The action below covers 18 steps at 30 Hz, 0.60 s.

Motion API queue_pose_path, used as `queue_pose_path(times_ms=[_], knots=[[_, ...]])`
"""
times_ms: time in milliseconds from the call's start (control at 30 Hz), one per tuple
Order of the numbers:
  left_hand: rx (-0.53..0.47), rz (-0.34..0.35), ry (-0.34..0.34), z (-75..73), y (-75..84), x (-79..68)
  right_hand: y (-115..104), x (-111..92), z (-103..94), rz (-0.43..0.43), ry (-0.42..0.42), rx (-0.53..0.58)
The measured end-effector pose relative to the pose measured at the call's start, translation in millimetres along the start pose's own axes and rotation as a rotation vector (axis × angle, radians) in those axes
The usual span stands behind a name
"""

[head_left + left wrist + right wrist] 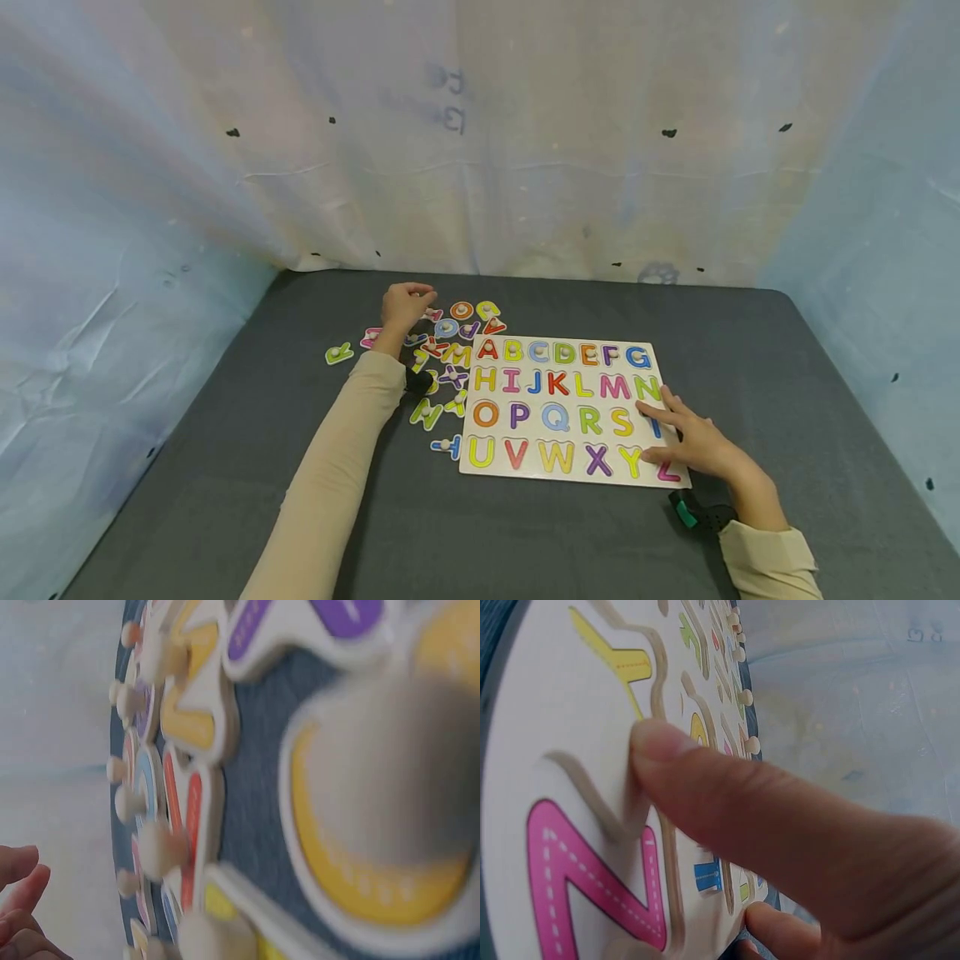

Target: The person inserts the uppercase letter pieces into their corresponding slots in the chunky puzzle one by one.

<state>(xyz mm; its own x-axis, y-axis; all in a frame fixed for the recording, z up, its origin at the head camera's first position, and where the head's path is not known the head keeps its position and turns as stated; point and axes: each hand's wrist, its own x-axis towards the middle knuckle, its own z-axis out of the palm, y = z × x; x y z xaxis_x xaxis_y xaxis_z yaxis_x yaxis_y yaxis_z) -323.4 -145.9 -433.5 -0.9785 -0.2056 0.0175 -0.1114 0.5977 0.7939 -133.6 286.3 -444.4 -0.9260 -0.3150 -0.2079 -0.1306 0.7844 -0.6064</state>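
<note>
Left hand (406, 308) by loose letters (453, 377) toward far edge of table (562, 542), fingertips close together; cannot tell whether pinching one. Right hand (697, 440) spread on right end of board (498, 433). Top row (565, 355) filled. Step: likely picking letter; calls for firm knob (462, 311) pinch.

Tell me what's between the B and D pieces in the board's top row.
The blue C piece, sitting in the board; shows in the head view.
</note>
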Motion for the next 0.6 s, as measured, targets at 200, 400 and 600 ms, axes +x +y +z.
queue_pose_path(times_ms=[200, 400, 600], knots=[[0.025, -0.026, 0.004, -11.1, -9.1, 6.0, 0.7, 0.4, 0.7, 0.006, 0.000, 0.001], [0.097, -0.036, -0.047, -20.8, -18.8, 15.2, -0.3, 0.5, -0.1, 0.015, -0.004, -0.004], [0.118, -0.085, -0.096, -25.1, -24.8, 22.8, -2.4, 0.2, -1.4, 0.017, -0.002, -0.011]])
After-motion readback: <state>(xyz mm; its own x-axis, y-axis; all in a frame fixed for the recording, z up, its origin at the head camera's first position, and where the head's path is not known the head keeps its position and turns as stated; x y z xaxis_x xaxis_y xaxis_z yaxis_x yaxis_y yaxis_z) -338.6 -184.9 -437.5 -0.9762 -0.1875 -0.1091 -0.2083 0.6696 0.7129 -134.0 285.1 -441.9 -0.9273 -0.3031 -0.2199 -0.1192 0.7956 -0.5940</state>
